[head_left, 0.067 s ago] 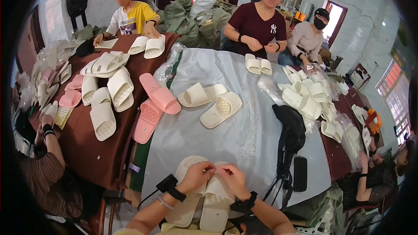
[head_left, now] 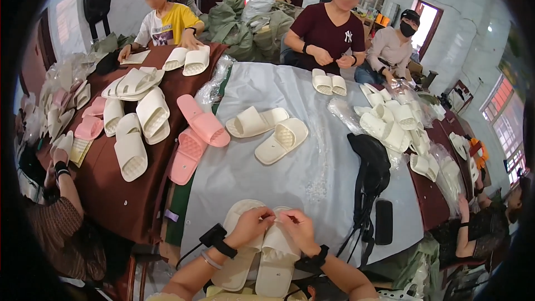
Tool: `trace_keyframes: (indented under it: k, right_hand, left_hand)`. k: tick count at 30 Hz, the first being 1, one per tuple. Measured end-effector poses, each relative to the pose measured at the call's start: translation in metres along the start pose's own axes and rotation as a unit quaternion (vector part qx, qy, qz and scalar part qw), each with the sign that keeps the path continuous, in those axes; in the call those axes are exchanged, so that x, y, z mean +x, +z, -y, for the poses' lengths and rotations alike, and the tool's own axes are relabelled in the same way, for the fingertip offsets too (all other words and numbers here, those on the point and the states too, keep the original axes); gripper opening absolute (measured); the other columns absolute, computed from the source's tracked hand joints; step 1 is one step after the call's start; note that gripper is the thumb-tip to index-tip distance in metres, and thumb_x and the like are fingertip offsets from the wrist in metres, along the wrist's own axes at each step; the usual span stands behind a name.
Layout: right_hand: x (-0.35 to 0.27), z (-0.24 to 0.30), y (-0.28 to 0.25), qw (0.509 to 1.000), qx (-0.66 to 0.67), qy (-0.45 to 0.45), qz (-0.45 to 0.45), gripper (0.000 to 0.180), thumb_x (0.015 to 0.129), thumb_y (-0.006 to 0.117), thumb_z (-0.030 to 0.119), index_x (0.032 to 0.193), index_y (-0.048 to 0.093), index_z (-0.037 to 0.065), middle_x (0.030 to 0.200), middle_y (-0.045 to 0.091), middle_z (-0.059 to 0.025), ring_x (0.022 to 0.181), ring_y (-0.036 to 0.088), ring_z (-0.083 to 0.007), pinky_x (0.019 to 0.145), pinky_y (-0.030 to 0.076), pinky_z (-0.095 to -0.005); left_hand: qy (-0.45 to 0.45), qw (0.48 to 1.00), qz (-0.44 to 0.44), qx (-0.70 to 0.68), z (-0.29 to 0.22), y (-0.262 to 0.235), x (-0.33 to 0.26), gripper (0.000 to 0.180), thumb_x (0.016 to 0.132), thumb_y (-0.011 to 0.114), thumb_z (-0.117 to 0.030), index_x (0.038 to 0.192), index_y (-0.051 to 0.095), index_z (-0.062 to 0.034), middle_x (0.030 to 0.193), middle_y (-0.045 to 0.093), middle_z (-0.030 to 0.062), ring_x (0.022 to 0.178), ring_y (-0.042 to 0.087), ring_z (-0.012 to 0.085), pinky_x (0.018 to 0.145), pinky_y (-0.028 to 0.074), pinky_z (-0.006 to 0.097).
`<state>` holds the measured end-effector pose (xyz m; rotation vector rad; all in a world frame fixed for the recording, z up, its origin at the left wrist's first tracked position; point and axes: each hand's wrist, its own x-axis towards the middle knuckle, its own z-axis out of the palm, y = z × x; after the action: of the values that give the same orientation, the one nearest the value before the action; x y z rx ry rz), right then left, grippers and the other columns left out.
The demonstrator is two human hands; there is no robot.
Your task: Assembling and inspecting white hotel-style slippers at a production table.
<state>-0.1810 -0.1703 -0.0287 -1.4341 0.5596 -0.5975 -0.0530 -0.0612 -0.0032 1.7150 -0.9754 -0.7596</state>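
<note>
At the table's near edge a pair of cream slippers lies with the soles toward me: the left slipper and the right slipper. Over the left one's strap is my left hand, fingers pinched together. My right hand is pinched too, above the upper part of the right slipper. The fingertips of both hands nearly meet between the two slippers. Whatever they hold, if anything, is too small to make out.
Two cream slippers lie mid-table, with pink slippers to their left. A black bag and a black oblong case sit at right. Piled cream slippers lie beyond. Several co-workers sit around the tables.
</note>
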Motion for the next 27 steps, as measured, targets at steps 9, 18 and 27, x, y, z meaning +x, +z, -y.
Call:
trace_keyframes:
  k: [9, 18, 27]
  right_hand:
    - [0.0, 0.008, 0.001, 0.994, -0.102, -0.028, 0.037, 0.014, 0.084, 0.062, 0.011, 0.095, 0.063, 0.002, 0.086, 0.06, -0.0005, 0.076, 0.052, -0.0057, 0.067, 0.043, -0.0196]
    - [0.0, 0.007, 0.0, 1.0, -0.018, -0.002, 0.002, 0.016, 0.083, 0.062, 0.012, 0.095, 0.063, 0.002, 0.086, 0.061, -0.0049, 0.075, 0.054, -0.0082, 0.067, 0.044, -0.0216]
    - [0.0, 0.009, 0.002, 0.993, -0.112, -0.032, 0.035, 0.015, 0.083, 0.062, 0.012, 0.094, 0.063, 0.002, 0.086, 0.06, -0.0047, 0.075, 0.055, -0.0096, 0.067, 0.045, -0.0225]
  left_hand:
    - [-0.017, 1.0, 0.012, 0.003, 0.002, -0.001, 0.001, 0.016, 0.083, 0.059, -0.014, 0.093, 0.061, -0.0022, 0.085, 0.064, 0.0095, 0.076, 0.06, 0.0183, 0.068, 0.047, 0.029]
    - [-0.022, 1.0, 0.011, -0.003, 0.001, 0.0, 0.001, 0.017, 0.083, 0.059, -0.014, 0.095, 0.061, -0.0021, 0.085, 0.064, 0.0089, 0.076, 0.06, 0.0165, 0.069, 0.048, 0.028]
    - [-0.018, 1.0, 0.001, 0.016, 0.0, -0.002, -0.001, 0.017, 0.083, 0.059, -0.014, 0.095, 0.061, -0.0021, 0.085, 0.063, 0.0086, 0.076, 0.059, 0.016, 0.069, 0.048, 0.027]
